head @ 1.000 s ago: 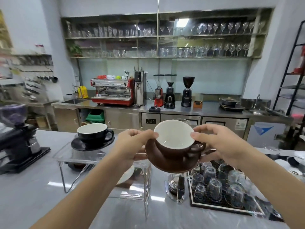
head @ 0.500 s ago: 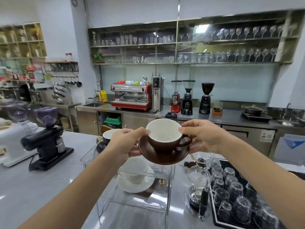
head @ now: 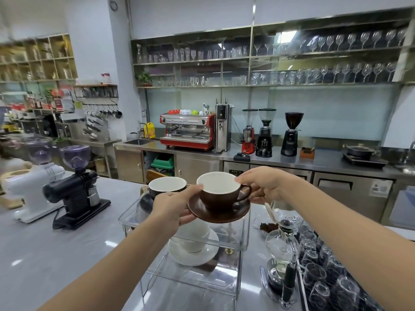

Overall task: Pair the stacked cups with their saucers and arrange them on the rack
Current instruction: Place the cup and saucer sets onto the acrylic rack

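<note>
You hold the brown cup [head: 219, 194] on its saucer [head: 219, 213] just above the rack [head: 130, 217], at the right end of its top shelf. Your left hand [head: 174, 206] pinches the saucer's left edge, thumb over the cup's rim; your right hand [head: 261, 187] closes on the right side, fingers at the rim and by the handle. Lower the pair level onto the shelf, right of the black cup [head: 167, 186] that stands there, leaving a gap so the saucers do not knock. Keep both thumbs on the rim until the saucer sits flat, then let go one hand at a time. The cup stands upright, mouth up, handle pointing right, away from the black cup. A white cup [head: 194, 237] sits on the rack's lower shelf.
</note>
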`<state>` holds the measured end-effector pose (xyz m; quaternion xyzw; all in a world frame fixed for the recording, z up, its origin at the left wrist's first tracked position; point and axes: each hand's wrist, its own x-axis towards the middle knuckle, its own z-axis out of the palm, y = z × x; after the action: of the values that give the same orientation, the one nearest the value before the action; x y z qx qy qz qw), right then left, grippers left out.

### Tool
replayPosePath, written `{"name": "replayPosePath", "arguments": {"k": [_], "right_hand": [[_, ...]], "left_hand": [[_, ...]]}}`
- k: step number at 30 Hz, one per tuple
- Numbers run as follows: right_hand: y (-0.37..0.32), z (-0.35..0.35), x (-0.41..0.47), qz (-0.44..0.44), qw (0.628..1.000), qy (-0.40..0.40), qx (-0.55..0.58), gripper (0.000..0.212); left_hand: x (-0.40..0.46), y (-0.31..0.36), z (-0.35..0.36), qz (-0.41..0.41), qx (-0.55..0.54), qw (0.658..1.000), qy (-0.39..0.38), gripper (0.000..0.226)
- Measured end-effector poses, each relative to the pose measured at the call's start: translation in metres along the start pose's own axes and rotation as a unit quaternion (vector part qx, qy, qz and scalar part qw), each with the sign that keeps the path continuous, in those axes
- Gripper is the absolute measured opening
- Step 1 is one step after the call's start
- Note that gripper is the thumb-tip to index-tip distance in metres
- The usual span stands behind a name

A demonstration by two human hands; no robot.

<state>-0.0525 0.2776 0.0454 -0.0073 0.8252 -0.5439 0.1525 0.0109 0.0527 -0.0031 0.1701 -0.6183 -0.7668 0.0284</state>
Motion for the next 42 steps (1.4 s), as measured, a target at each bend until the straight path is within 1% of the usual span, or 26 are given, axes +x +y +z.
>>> {"name": "replayPosePath", "arguments": {"k": [5, 8, 11, 14, 17, 18, 22, 29, 32, 37, 42], "right_hand": [[0.002, 0.003, 0.019, 0.026, 1.0, -0.004, -0.01, 0.02], [0.006, 0.002, 0.027, 0.033, 0.999, -0.012, -0.018, 0.028], [0.009, 0.002, 0.034, 0.032, 0.999, -0.019, -0.029, 0.031], [0.011, 0.003, 0.04, 0.03, 0.998, -0.015, -0.043, 0.024], [0.011, 0.005, 0.046, 0.031, 0.998, -0.022, -0.052, 0.007], [0.011, 0.005, 0.047, 0.03, 0.998, -0.023, -0.056, 0.005], [0.011, 0.007, 0.053, 0.026, 0.997, -0.024, -0.071, 0.013], [0.012, 0.01, 0.056, 0.015, 0.996, -0.027, -0.086, 0.011], [0.012, 0.012, 0.053, 0.005, 0.995, -0.021, -0.096, 0.007], [0.011, 0.015, 0.046, -0.006, 0.992, -0.015, -0.122, 0.008], [0.011, 0.016, 0.044, -0.007, 0.992, -0.015, -0.127, 0.011]], "left_hand": [[0.001, -0.007, 0.0, -0.016, 0.026, 0.999, -0.013, 0.042], [0.001, -0.011, 0.001, -0.03, 0.039, 0.998, -0.03, 0.038], [0.002, -0.015, 0.001, -0.039, 0.049, 0.997, -0.038, 0.042], [0.005, -0.015, 0.001, -0.045, 0.056, 0.997, -0.039, 0.044], [0.008, -0.015, 0.0, -0.048, 0.065, 0.996, -0.039, 0.044], [0.009, -0.015, 0.0, -0.046, 0.07, 0.996, -0.038, 0.043], [0.011, -0.017, 0.0, -0.031, 0.089, 0.995, -0.027, 0.041], [0.015, -0.014, 0.0, -0.015, 0.137, 0.99, -0.019, 0.039], [0.016, -0.015, 0.002, -0.007, 0.153, 0.988, -0.013, 0.04], [0.016, -0.013, 0.003, -0.003, 0.171, 0.985, -0.012, 0.038], [0.013, -0.013, 0.003, 0.005, 0.184, 0.983, -0.004, 0.041]]}}
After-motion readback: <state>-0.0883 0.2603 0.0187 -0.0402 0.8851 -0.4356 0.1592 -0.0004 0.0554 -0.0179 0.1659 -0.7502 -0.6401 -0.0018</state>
